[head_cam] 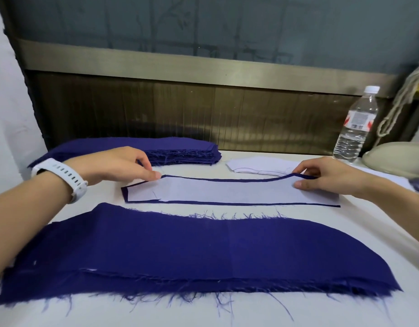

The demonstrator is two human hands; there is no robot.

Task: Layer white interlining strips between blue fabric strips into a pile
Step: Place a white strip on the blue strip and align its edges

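A white interlining strip (229, 191) lies flat on a blue fabric strip in the middle of the table; only a thin blue border shows around it. My left hand (119, 165) pinches the strip's upper left corner. My right hand (326, 177) holds the right end, thumb on top, fingers curled at the upper edge. A thick pile of blue fabric strips (180, 151) sits at the back left. A small pile of white interlining strips (260, 166) lies at the back right. A wide frayed blue fabric pile (192, 251) spreads across the front.
A plastic water bottle (356, 125) stands at the back right. Beside it are a beige rounded object (397, 159) and a hanging cord (402, 100). A dark wall panel (203, 109) runs behind the white table (321, 220).
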